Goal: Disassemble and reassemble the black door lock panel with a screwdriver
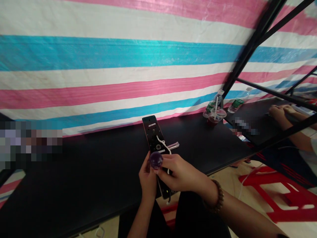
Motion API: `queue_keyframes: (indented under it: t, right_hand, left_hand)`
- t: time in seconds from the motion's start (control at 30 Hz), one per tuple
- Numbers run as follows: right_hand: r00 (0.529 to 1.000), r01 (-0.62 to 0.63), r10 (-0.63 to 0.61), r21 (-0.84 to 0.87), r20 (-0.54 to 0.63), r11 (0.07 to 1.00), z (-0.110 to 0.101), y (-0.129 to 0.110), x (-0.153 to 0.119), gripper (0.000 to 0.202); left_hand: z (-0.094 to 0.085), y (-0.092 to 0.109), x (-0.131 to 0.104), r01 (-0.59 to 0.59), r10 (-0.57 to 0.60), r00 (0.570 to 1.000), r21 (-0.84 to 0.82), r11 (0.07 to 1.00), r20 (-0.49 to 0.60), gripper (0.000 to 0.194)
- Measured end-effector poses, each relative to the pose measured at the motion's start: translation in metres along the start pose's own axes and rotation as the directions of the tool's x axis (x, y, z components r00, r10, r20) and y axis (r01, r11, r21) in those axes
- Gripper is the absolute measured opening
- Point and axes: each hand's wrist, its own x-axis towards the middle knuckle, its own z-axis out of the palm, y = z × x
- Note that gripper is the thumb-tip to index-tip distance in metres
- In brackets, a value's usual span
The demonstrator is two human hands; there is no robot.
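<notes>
A long black device point(153, 132) with a white cable point(163, 142) on it lies partly on the black table and reaches past its front edge. My left hand point(148, 180) is closed on the device's left side, its fingers partly hidden. Above the device, my right hand point(174, 170), with a beaded bracelet at the wrist, pinches a tool with a round, dark purple top point(156, 160). The tool's lower end is hidden beneath that top. A small clear pinkish item point(173, 145) lies just right of the device.
Bottles point(209, 108) and a plastic cup point(217, 115) with a straw stand at the table's point(81, 165) back right. Black metal bars point(244, 61) rise beside them. Another person's hands point(281, 110) are at the neighbouring table. A red stool point(269, 195) stands at the lower right.
</notes>
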Motion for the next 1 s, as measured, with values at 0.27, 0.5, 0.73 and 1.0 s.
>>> queue_keyframes:
  t: [0.27,0.5,0.73,1.0]
  right_hand:
    - [0.999,0.010,-0.008,0.029,-0.054,1.000,0.006,0.009,-0.012,0.019]
    - [0.997,-0.077,0.077,0.031,0.011,0.997,0.006,-0.001,-0.020,0.011]
    - [0.989,-0.030,0.058,0.200,-0.135,0.979,0.027,-0.004,-0.025,0.018]
    - [0.966,0.011,0.036,0.181,-0.254,0.983,0.048,-0.001,-0.036,0.028]
  left_hand:
    - [0.003,0.007,-0.002,0.016,-0.014,1.000,0.074,0.997,-0.025,0.059]
    - [0.000,0.009,0.000,0.053,-0.054,0.998,0.073,0.996,0.018,0.049]
    - [-0.020,0.007,-0.001,0.023,-0.030,0.984,0.042,0.999,0.178,0.051]
    - [-0.049,0.015,-0.027,-0.153,0.038,0.921,0.271,0.950,0.387,0.032]
